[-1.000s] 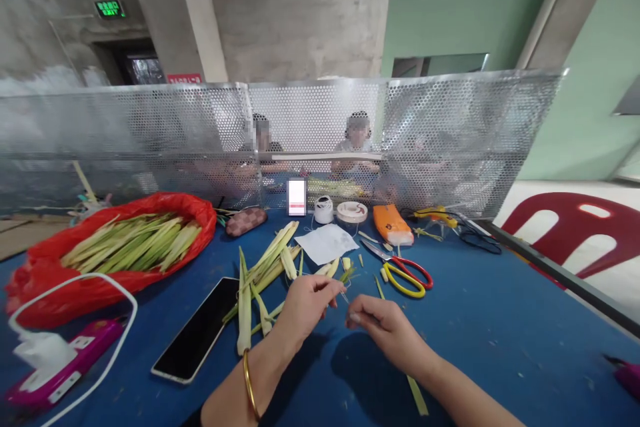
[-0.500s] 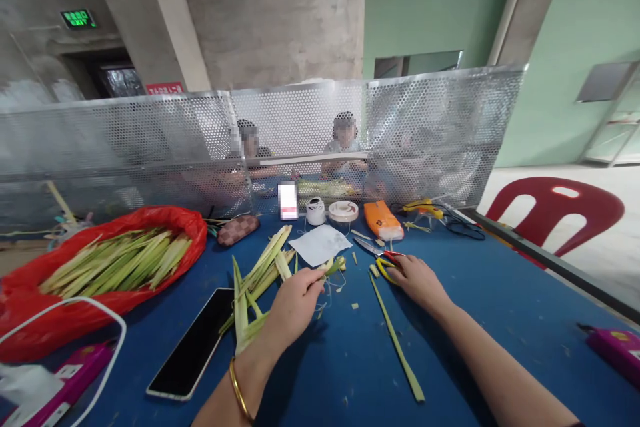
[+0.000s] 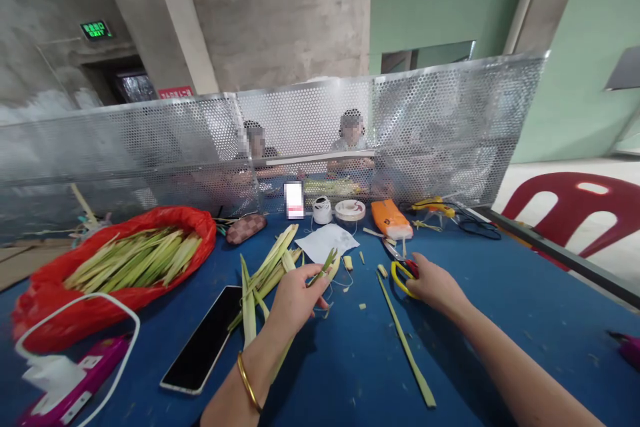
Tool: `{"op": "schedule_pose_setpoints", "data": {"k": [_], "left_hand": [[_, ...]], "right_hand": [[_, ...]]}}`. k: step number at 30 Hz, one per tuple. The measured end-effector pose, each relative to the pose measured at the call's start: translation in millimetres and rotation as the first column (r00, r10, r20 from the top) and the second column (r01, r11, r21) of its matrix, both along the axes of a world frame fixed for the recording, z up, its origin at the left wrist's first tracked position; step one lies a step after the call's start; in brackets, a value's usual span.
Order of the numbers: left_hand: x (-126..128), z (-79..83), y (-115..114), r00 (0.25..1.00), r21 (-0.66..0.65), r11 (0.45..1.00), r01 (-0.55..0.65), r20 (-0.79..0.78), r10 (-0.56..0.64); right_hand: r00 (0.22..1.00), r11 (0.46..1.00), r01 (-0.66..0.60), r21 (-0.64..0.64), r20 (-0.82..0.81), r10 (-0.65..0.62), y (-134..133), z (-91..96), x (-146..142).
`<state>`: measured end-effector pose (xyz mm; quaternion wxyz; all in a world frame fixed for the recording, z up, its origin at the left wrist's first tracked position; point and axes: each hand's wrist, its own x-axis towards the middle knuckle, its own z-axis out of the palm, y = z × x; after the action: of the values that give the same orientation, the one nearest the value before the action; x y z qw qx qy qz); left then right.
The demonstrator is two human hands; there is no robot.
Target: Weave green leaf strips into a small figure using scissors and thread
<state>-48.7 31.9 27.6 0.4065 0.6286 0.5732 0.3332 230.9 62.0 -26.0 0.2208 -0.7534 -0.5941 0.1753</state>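
Left hand pinches a small green leaf piece between thumb and fingertips, held just above the blue table. Right hand lies over the scissors handles, flat on the table — whether fingers sit in the loops, cannot tell.

Judgement: seat fingers fully in the loops and keep the blades turned away from the left hand.

Long leaf strip lies just beside the right wrist and the phone near the left forearm — open table lies to the right.
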Motion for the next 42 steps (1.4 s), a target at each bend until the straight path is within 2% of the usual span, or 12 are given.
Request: {"op": "schedule_pose_setpoints", "data": {"k": [3,5,6,7,8,10,14,17,20,27,34,42], "left_hand": [[1.9,-0.1,0.3,0.995,-0.04,0.999,-0.005,0.095,0.009],[2.2,0.5,1.0,0.991,-0.051,0.998,-0.025,0.133,0.032],[2.0,0.7,1.6,0.988,-0.048,0.998,-0.046,0.143,0.053],[1.6,0.6,2.4,0.986,-0.044,0.997,-0.07,0.152,0.076],[1.0,0.4,3.3,0.982,-0.039,0.995,-0.094,0.163,0.099],[-0.2,-0.8,5.2,0.975,-0.02,0.991,-0.131,0.18,0.133],[-2.3,-4.0,7.4,0.981,0.068,0.983,-0.168,0.114,0.16],[-3.7,-5.0,7.3,0.98,0.127,0.972,-0.199,-0.004,0.201],[-4.5,-5.2,6.4,0.965,0.181,0.958,-0.223,-0.102,0.243],[2.0,-5.8,1.3,0.942,0.284,0.942,-0.178,-0.227,0.247],[11.1,-10.3,-2.6,0.94,0.249,0.957,-0.147,-0.265,0.214],[15.2,-22.9,1.2,0.954,0.161,0.96,-0.23,-0.159,0.255]], "right_hand": [[0.977,1.0,-0.008,-0.017,-0.212,0.005,-9.9,12.6,-5.1],[0.919,0.998,-0.068,0.02,-0.387,0.07,-23.7,25.0,-16.7],[0.774,0.991,-0.112,0.08,-0.619,0.137,-32.4,31.3,-24.8],[0.59,0.981,-0.132,0.14,-0.784,0.191,-41.9,37.1,-33.9],[0.431,0.974,-0.159,0.163,-0.876,0.217,-51.5,41.9,-43.6],[0.209,0.957,-0.253,0.143,-0.958,0.198,-69.3,47.7,-62.4],[-0.118,0.875,-0.475,0.09,-0.992,0.038,-90.5,43.8,-90.0],[-0.265,0.778,-0.621,0.094,-0.959,-0.096,-95.7,34.6,-99.2],[-0.294,0.739,-0.669,0.084,-0.943,-0.159,-99.4,28.8,-101.7],[-0.233,0.724,-0.69,-0.007,-0.944,-0.232,-101.1,29.6,-105.2],[-0.268,0.731,-0.681,0.03,-0.94,-0.211,-95.3,26.2,-107.5],[-0.241,0.776,-0.631,-0.008,-0.948,-0.206,-97.5,31.9,-109.7]]}}
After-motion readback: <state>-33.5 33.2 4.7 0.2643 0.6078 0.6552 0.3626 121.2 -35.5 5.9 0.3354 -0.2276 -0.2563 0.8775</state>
